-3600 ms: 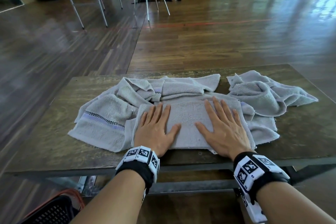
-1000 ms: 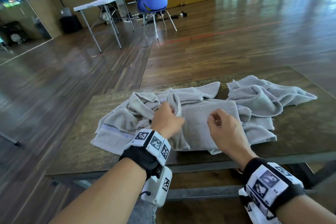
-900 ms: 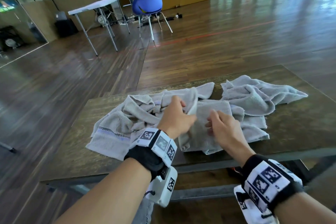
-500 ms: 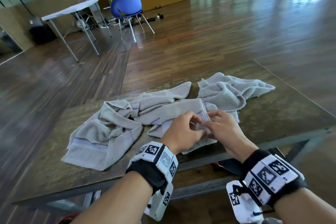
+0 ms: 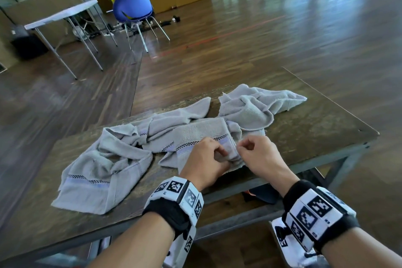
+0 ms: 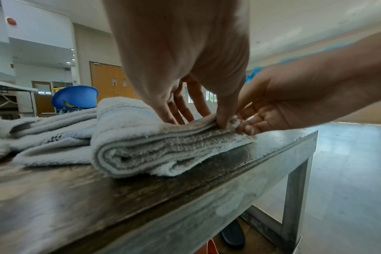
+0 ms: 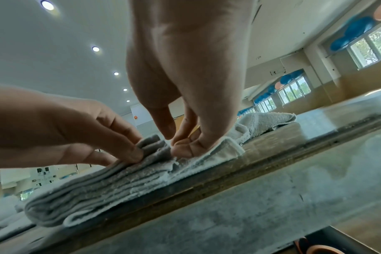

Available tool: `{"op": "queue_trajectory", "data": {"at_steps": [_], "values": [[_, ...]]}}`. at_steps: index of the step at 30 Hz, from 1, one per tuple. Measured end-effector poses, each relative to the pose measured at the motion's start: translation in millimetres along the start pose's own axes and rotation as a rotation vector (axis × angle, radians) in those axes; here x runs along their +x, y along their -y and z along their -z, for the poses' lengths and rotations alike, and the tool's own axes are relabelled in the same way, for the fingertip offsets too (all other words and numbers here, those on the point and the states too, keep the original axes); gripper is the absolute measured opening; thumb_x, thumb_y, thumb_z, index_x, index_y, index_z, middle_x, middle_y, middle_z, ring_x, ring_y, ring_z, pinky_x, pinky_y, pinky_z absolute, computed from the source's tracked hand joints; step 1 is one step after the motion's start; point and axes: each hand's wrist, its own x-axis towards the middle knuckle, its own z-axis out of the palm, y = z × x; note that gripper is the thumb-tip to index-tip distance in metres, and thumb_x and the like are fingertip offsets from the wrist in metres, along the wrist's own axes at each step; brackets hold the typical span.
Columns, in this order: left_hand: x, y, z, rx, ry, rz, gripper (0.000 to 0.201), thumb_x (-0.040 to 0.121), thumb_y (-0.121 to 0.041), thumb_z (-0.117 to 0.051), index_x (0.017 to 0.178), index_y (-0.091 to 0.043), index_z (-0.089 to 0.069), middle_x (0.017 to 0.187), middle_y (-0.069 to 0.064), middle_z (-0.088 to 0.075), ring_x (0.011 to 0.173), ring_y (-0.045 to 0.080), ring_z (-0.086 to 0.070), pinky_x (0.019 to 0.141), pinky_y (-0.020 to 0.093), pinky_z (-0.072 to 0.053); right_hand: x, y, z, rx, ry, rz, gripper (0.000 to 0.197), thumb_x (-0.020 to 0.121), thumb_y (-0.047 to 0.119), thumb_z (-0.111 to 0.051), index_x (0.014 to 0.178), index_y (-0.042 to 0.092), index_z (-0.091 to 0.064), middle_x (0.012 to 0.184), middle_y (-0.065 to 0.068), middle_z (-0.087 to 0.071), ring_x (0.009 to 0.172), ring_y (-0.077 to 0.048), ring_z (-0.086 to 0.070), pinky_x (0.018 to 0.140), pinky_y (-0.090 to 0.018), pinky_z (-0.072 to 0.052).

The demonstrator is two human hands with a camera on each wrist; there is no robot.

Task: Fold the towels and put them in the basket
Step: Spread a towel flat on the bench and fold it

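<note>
Both hands, left hand [image 5: 206,156] and right hand [image 5: 258,154], pinch one folded towel [image 5: 202,135] on the table [image 5: 315,124]; two towels [image 5: 104,165] lie unfolded, basket unseen.

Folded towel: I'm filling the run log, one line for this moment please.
phase: folding | left hand: pinches folded towel | right hand: pinches same end | loose towels: on table

Bright daylight, floor glare, wide-angle distortion
</note>
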Motion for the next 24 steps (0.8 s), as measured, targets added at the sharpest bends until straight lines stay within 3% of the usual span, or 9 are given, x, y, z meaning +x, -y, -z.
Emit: {"op": "queue_trajectory", "data": {"at_steps": [3,6,8,10,14,17,21,24], "values": [[0.0,-5.6,1.8,-0.046,-0.032,0.014,0.016,0.078,-0.024,-0.082,0.086,-0.012,-0.076,0.093,-0.001,-0.065,0.082,0.005,-0.059,0.073,0.014,-0.044,-1.1,-2.0,0.8,-0.012,0.030,-0.019,0.022,0.094,0.019,-0.060,0.079,0.008,-0.071,0.073,-0.003,-0.070,0.060,-0.009,-0.057,0.042,-0.009,-0.039],[0.3,-11.4,1.6,-0.137,-0.069,0.040,0.010,0.077,-0.019,-0.083,0.078,-0.015,-0.074,0.072,-0.012,-0.062,0.063,-0.007,-0.057,0.060,0.011,-0.040,-0.5,-1.6,2.0,0.038,0.042,-0.091,0.037,0.098,0.026,-0.050,0.084,-0.002,-0.068,0.073,-0.011,-0.069,0.059,-0.019,-0.058,0.055,-0.025,-0.049],[0.0,-14.2,-0.6,-0.163,-0.062,0.021,0.010,0.078,-0.020,-0.083,0.081,-0.015,-0.075,0.080,-0.006,-0.068,0.071,-0.002,-0.061,0.067,0.015,-0.045,-0.8,-0.9,3.4,0.084,0.062,-0.123,0.046,0.099,0.035,-0.046,0.085,-0.003,-0.068,0.075,-0.016,-0.073,0.060,-0.027,-0.066,0.064,-0.034,-0.056],[-1.5,-16.1,-3.9,-0.135,-0.035,-0.011,0.013,0.079,-0.023,-0.083,0.085,-0.013,-0.077,0.093,0.002,-0.069,0.084,0.010,-0.064,0.075,0.017,-0.047,-1.6,-1.0,4.3,0.088,0.073,-0.120,0.047,0.098,0.038,-0.051,0.078,-0.002,-0.066,0.076,-0.016,-0.073,0.063,-0.028,-0.071,0.065,-0.036,-0.058],[-4.5,-12.7,-10.3,-0.126,0.009,-0.006,0.019,0.079,-0.025,-0.083,0.091,-0.011,-0.077,0.106,0.003,-0.062,0.093,0.012,-0.063,0.084,0.019,-0.049,-4.3,-4.5,3.2,0.023,0.085,-0.080,0.011,0.093,0.021,-0.068,0.088,0.012,-0.071,0.087,-0.008,-0.073,0.075,-0.023,-0.070,0.076,-0.037,-0.060],[-5.4,-8.9,-10.8,-0.096,0.035,-0.006,0.024,0.078,-0.035,-0.083,0.094,-0.018,-0.078,0.107,-0.005,-0.060,0.098,0.006,-0.058,0.088,0.017,-0.045,-5.8,-4.9,3.1,0.034,0.063,-0.066,0.002,0.091,0.014,-0.070,0.089,0.014,-0.070,0.091,-0.007,-0.073,0.079,-0.023,-0.070,0.080,-0.038,-0.061],[-1.8,0.7,-3.0,0.029,-0.138,-0.107,0.015,0.086,-0.031,-0.075,0.096,-0.021,-0.073,0.109,-0.008,-0.058,0.108,0.006,-0.050,0.097,0.014,-0.037,-8.6,-1.7,1.7,0.009,-0.014,0.012,0.014,0.088,0.014,-0.071,0.076,0.019,-0.066,0.078,-0.004,-0.071,0.070,-0.022,-0.069,0.072,-0.040,-0.061],[3.0,15.6,1.5,0.240,-0.195,-0.090,0.028,0.091,-0.036,-0.064,0.118,-0.027,-0.064,0.137,-0.004,-0.047,0.134,0.013,-0.035,0.113,0.032,-0.032,-9.5,0.0,-0.8,-0.083,-0.029,0.041,0.009,0.088,0.022,-0.065,0.079,0.024,-0.063,0.083,0.001,-0.068,0.075,-0.019,-0.065,0.072,-0.041,-0.058]]}}
